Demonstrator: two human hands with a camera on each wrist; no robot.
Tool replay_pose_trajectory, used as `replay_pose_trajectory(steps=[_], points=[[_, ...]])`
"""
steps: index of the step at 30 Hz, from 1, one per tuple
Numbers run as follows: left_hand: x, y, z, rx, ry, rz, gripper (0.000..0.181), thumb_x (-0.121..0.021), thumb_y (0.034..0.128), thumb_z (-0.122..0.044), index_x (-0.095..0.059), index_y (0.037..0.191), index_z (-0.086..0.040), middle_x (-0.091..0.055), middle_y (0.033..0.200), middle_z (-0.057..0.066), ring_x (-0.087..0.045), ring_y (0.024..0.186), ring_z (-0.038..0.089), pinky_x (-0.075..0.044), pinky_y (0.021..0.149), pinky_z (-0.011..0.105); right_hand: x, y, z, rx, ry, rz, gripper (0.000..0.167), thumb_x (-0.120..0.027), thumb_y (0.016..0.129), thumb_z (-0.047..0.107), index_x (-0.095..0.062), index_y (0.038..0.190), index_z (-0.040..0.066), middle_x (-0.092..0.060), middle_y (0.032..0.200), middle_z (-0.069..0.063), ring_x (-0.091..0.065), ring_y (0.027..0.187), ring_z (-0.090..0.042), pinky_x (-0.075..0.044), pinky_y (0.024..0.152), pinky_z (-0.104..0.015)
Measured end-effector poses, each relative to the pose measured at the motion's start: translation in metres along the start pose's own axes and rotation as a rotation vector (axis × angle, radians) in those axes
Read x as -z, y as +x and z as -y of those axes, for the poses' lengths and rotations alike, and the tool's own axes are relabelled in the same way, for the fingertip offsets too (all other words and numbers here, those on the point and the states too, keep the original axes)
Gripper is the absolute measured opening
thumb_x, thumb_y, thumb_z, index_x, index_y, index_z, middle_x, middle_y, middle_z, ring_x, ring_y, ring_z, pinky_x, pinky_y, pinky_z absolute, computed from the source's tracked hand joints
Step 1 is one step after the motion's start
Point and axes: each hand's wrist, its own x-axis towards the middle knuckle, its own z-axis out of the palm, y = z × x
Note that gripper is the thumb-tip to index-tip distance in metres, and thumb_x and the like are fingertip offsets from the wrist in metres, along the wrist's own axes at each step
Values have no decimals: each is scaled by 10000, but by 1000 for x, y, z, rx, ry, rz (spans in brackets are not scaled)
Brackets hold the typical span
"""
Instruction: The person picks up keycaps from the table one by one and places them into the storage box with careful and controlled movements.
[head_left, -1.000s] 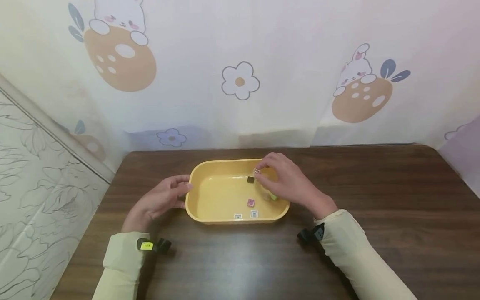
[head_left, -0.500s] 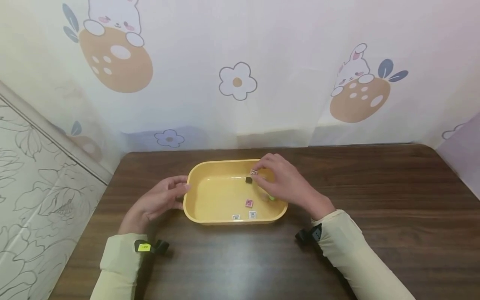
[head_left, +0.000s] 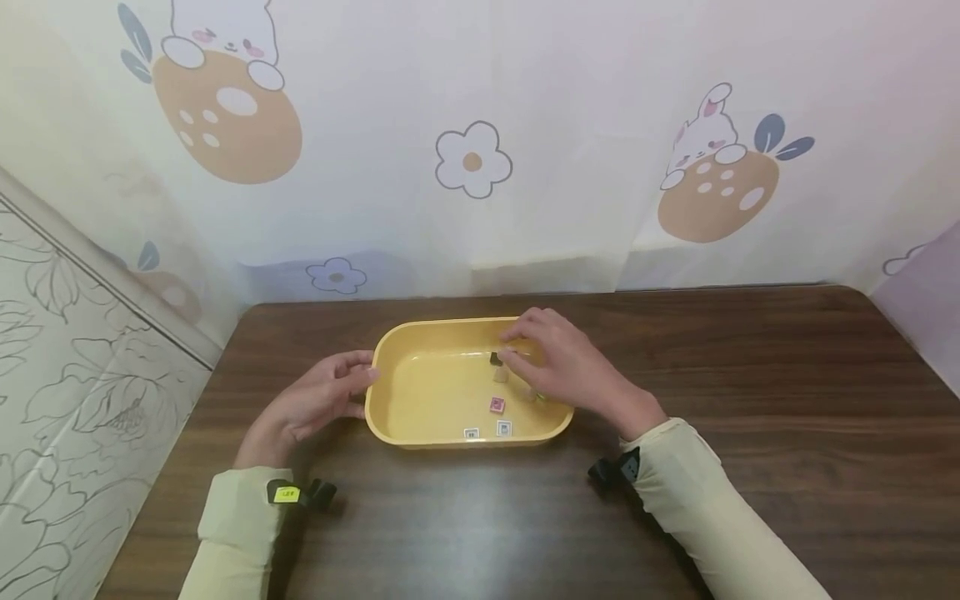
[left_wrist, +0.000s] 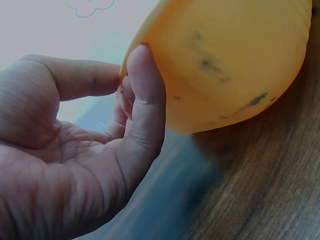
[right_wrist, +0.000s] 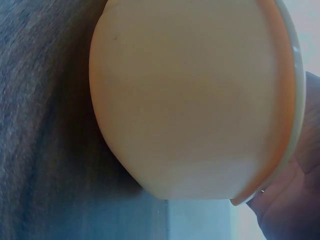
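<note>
A yellow plastic tray (head_left: 442, 400) sits on the table, its left end rim pinched by my left hand (head_left: 322, 396); the left wrist view shows the left hand (left_wrist: 100, 135) gripping that rim. Over the tray's right part, my right hand (head_left: 566, 358) reaches in with thumb and forefinger apart and no piece seen between them. Just below the fingertips lie a small black tile (head_left: 496, 358) and a small tan tile (head_left: 500, 375). A pink tile (head_left: 497, 405) and two white tiles (head_left: 504, 428) lie nearer the front wall. A green piece (head_left: 542, 397) is mostly hidden under the hand.
The brown wood-grain table (head_left: 712, 358) extends on both sides of the tray. Behind it rises a wall (head_left: 570, 167) with rabbit and flower prints. In the right wrist view the tray's outer wall (right_wrist: 190, 100) covers most of the scene.
The pale printed tile held earlier between my right thumb and forefinger is gone from the fingertips. A tan tile now shows beside the black one. The left hand stays on the rim.
</note>
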Motion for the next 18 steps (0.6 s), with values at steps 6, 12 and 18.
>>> replay_pose_trajectory(steps=[6, 12, 18], points=[[0, 0, 0, -10, -12, 23, 601, -542, 1099, -199, -296, 1533, 136, -618, 1272, 122, -714, 1011, 165, -660, 855, 344, 2, -2, 2, -11, 12, -3, 227, -757, 979, 229, -766, 1151, 81, -719, 1169, -49, -627, 1155, -234, -552, 1035, -466], [-1, -3, -1, 7, 12, -3, 608, -546, 1097, -199, -301, 1542, 134, -622, 1266, 126, -709, 1002, 155, -655, 842, 329, 1, -3, 2, 1, 26, -7, 217, -751, 983, 231, -763, 1141, 82, -716, 1168, -46, -630, 1149, -224, -553, 1028, -456], [-1, -4, -4, 25, 21, -26, 634, -548, 1099, -213, -282, 1570, 118, -602, 1311, 155, -700, 1013, 139, -649, 847, 316, 3, -2, 3, 7, 16, 3, 207, -742, 989, 223, -757, 1138, 80, -723, 1148, -76, -638, 1130, -264, -552, 1009, -460]])
